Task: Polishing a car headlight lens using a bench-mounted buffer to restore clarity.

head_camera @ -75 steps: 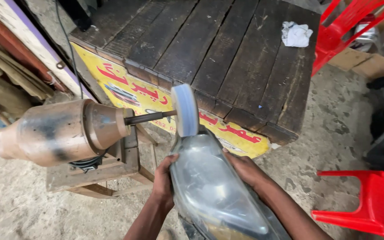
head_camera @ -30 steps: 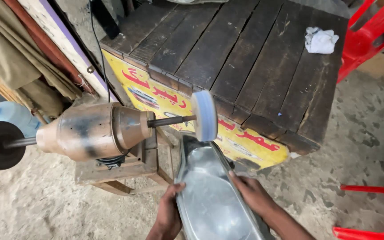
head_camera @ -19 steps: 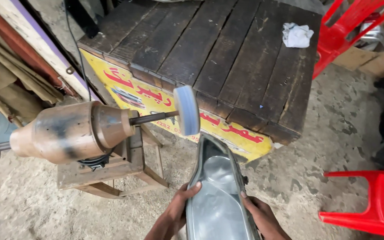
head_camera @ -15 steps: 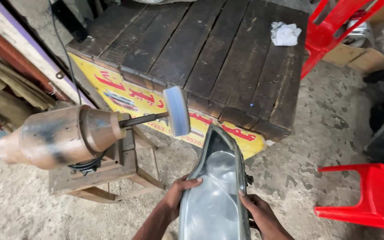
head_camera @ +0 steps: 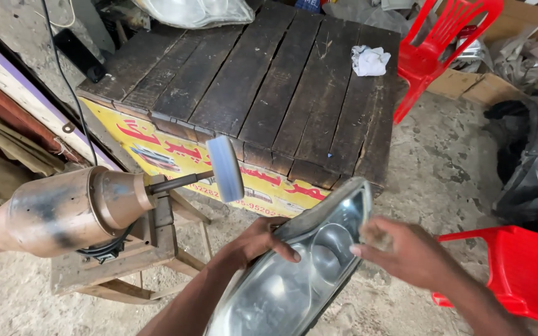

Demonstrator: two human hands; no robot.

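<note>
A clear car headlight lies tilted low in the middle, its lens facing up. My left hand grips its left edge from below. Beside its upper right edge hovers my right hand, fingers curled around a small dull pad or cloth that touches the lens rim. To the left, a rusty bench motor sits on a wooden stand, its shaft carrying a pale buffing wheel. The headlight is a short way below and right of the wheel, apart from it.
A dark plank table with a yellow printed front stands behind, a crumpled white rag on top. Red plastic chairs stand at the right, another at the back. Black bags lie at the right. The floor is bare concrete.
The headlight has come away from the buffing wheel, down and to the right. My right hand has let go of its edge and now rests a small pad at the lens rim.
</note>
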